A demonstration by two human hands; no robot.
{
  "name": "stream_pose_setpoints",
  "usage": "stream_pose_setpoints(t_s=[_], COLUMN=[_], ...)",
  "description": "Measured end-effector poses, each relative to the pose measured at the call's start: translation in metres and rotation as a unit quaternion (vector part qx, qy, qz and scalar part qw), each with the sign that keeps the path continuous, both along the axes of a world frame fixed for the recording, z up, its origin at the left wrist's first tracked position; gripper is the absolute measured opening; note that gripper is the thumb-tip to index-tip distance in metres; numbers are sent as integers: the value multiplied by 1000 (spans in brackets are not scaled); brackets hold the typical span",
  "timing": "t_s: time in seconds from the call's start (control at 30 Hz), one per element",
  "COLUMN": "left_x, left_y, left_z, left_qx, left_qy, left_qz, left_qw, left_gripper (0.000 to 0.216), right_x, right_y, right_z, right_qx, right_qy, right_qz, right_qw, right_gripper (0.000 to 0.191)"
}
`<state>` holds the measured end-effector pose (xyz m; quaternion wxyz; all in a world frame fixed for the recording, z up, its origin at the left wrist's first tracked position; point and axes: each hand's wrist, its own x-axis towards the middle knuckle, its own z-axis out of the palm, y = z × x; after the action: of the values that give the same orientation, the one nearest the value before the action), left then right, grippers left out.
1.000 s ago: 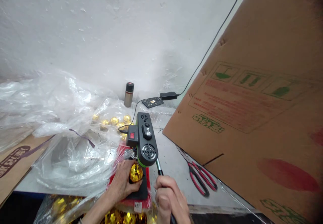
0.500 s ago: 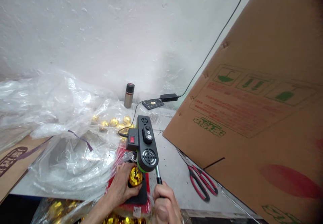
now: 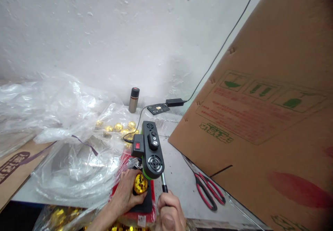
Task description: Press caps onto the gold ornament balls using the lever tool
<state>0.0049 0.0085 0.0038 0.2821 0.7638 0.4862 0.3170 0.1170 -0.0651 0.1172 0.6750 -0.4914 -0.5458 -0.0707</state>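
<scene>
A small black bench press (image 3: 151,151) with a red switch and green trim stands on a black base over a red mat (image 3: 122,175). My left hand (image 3: 126,192) is closed around a gold mirrored ball (image 3: 140,183) and holds it on the base under the machine's head. My right hand (image 3: 169,212) is wrapped round the machine's lever handle (image 3: 163,183) at the lower middle of the view. A black cable runs from the machine back toward the wall.
Crumpled clear plastic bags (image 3: 65,133) with several gold balls (image 3: 118,126) lie at left. Red scissors (image 3: 208,189) rest right of the machine. A big cardboard box (image 3: 260,120) leans at right. A small bottle (image 3: 134,100), a remote (image 3: 158,109) and a power adapter (image 3: 175,102) sit by the wall.
My right hand has slid down and toward me with the lever handle. My left hand stays on the gold ball. The view has shifted slightly downward.
</scene>
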Motion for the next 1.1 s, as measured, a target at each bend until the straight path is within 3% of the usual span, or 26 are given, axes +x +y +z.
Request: stream_pose_setpoints(t_s=[0.3, 0.43, 0.57, 0.8, 0.87, 0.97, 1.1], left_x=[0, -1, -1, 1, 1, 1, -11], left_y=[2, 3, 3, 2, 4, 3, -12], left_z=[5, 6, 4, 3, 6, 3, -28], left_qx=[0, -11, -7, -3, -5, -9, 25], left_qy=[-14, -15, -20, -23, -20, -16, -20], left_qz=[-10, -7, -13, -3, -7, -11, -11], left_qw=[1000, 1000, 1000, 1000, 1000, 1000, 999], left_gripper=[45, 42, 43, 46, 48, 52, 67], right_x=[-13, -2, 7, -10, -8, -4, -3], right_y=[0, 4, 8, 0, -2, -4, 0], right_z=[0, -5, -15, -43, -33, 6, 61], right_qx=[0, 17, 53, 5, -6, -32, -35], right_qy=[86, 36, -28, 33, 35, 68, 124], right_qz=[12, 6, 18, 5, 17, 45, 95], right_qw=[996, 999, 998, 999, 999, 996, 987], right_gripper=[45, 44, 43, 40, 42, 40, 38])
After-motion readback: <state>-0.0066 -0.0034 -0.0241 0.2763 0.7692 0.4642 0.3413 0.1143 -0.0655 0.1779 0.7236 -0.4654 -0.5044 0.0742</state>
